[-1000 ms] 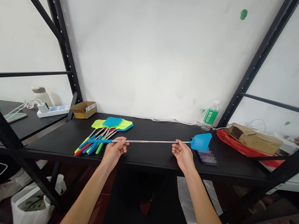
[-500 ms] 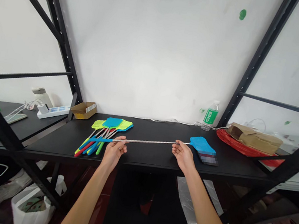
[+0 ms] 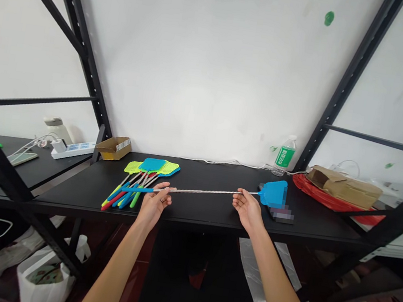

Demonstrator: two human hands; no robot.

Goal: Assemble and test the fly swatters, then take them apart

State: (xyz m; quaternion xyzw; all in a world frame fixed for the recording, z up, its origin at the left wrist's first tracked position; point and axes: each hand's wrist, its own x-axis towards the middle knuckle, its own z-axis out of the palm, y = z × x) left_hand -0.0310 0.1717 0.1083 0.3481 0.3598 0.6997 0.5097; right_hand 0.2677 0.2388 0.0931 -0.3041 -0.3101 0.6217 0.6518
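A blue fly swatter (image 3: 210, 191) with a long metal rod is stretched level between my hands above the black table. Near the blue handle, my left hand (image 3: 155, 201) is closed on the rod. My right hand (image 3: 248, 208) pinches the rod's other end, close to the blue mesh head (image 3: 272, 193). On the table at the left lies a pile of fly swatters (image 3: 153, 165) with blue and yellow-green heads and blue, red and green handles. The held swatter's handle passes over those handles. Under its head sits a dark flat object (image 3: 282, 215), partly covered and blurred.
Behind stand a small open cardboard box (image 3: 113, 148) and a water bottle (image 3: 285, 156) with a green label. A brown package (image 3: 343, 186) rests on red plastic at the right. Black metal posts (image 3: 349, 85) frame the table (image 3: 195, 213). A power strip (image 3: 75, 149) lies left.
The blue swatter head has turned about its rod, showing a different tilt. Both hands keep nearly the same place and grip. The pile has not moved.
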